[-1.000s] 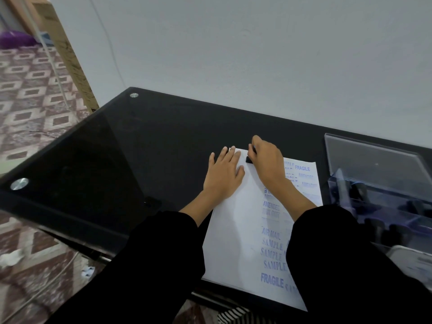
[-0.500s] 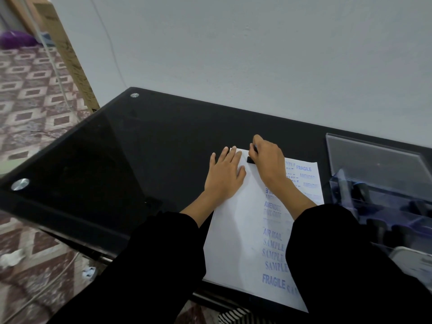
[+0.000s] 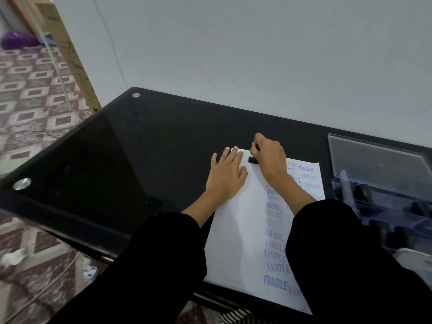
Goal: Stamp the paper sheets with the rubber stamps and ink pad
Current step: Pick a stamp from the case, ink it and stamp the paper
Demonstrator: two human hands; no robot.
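Note:
A white paper sheet [image 3: 238, 235] lies on the black glass table [image 3: 140, 155], carrying several blue prints such as FRAGILE, SAMPLE and AIR MAIL down its right half. My left hand [image 3: 225, 176] rests flat with straight fingers on the sheet's upper left corner. My right hand [image 3: 268, 157] grips a black rubber stamp [image 3: 253, 159], whose base sits on the paper near the top edge. My fingers hide most of the stamp's handle.
A clear plastic box [image 3: 383, 190] with its lid raised stands at the right, holding several dark stamps. A white object [image 3: 418, 258] peeks out below it. The wall runs just behind the table; patterned floor lies to the left.
Both hands stay almost where they were. The right hand has shifted slightly on the stamp at the top of the sheet; the left hand keeps pressing the paper.

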